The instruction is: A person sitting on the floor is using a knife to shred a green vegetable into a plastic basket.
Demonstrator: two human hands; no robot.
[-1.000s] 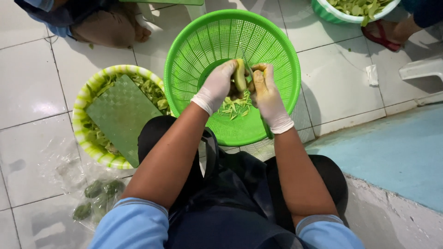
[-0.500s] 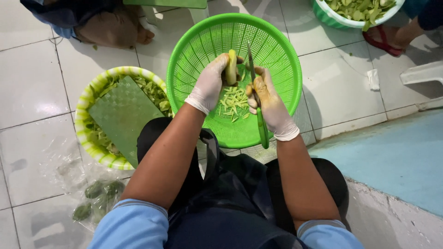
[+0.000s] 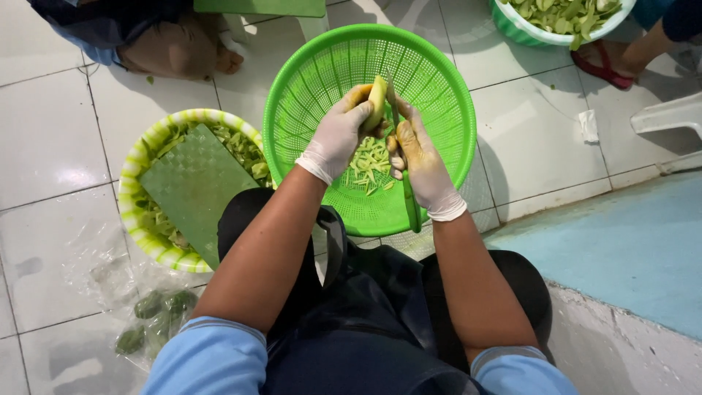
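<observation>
A peeled green fruit [image 3: 377, 99] stands nearly upright over a green basket [image 3: 307, 80], gripped from the left by the gloved left hand [image 3: 338, 136]. The gloved right hand [image 3: 417, 155], just beside it, grips a knife [image 3: 409, 197] whose blade lies along the fruit. Shreds [image 3: 369, 162] lie below, well inside the basket's rim.

Glossy perforated plastic forms the green colander [image 3: 439, 88]; thin, matt latex-like gloves cover both hands; the floor tiles [image 3: 44, 132] look smooth and glazed.
</observation>
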